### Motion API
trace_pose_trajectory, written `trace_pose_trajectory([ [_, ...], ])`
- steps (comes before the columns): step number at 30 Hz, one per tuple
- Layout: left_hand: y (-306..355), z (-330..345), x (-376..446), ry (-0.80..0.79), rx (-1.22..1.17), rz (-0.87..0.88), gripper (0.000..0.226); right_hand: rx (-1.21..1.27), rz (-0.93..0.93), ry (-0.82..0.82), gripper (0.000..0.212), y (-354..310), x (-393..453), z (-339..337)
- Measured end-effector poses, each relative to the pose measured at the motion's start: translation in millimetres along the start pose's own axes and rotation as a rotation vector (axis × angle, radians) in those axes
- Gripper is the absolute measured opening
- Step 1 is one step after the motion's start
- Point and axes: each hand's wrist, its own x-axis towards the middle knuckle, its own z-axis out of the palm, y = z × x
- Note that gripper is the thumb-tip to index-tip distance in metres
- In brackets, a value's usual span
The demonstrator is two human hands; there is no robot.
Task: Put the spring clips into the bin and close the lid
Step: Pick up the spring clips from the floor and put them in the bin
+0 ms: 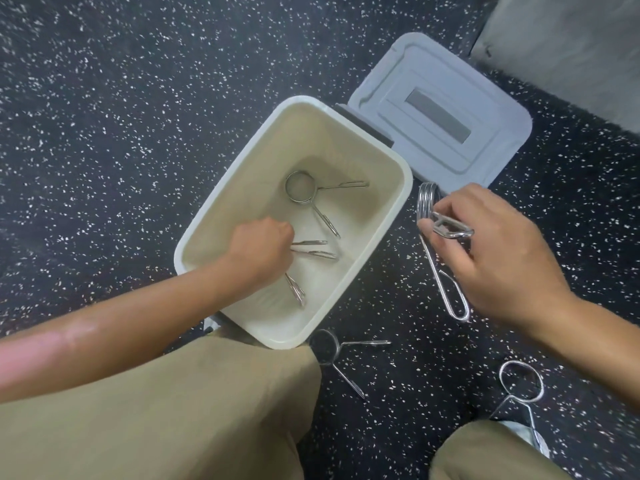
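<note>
Holding spring clips (313, 252) in open bin (394, 216), left hand (263, 249) inside

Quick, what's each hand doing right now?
Left hand: closed inside the cream plastic bin, apparently on a metal spring clip.
Right hand: closed on a shiny metal spring clip beside the bin.

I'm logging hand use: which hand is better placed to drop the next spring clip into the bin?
Right. The right hand already grips a spring clip just outside the open bin, while the left hand is down inside it among clips.
</note>
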Motion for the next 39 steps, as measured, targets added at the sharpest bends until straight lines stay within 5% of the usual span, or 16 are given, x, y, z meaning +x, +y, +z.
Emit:
trace_pose_trajectory([
  [9, -6, 2, -2, 0.018, -0.083, 0.027, 0.014, -0.239, -0.378, -0.065, 0.013, -39, 53, -25],
  [18, -26, -14, -34, 0.144, -0.289, 0.095, 0.042, -0.406, -0.795, -0.117, 0.015, -62, 124, 4],
  [32, -27, -43, -63, 0.232, -0.336, 0.135, 0.045, -0.904, -1.005, -0.096, 0.017, -52, 176, 96],
  [39, -17, -43, -68, 0.205, -0.331, 0.131, 0.043, -0.937, -1.075, -0.123, 0.027, -36, 172, 119],
])
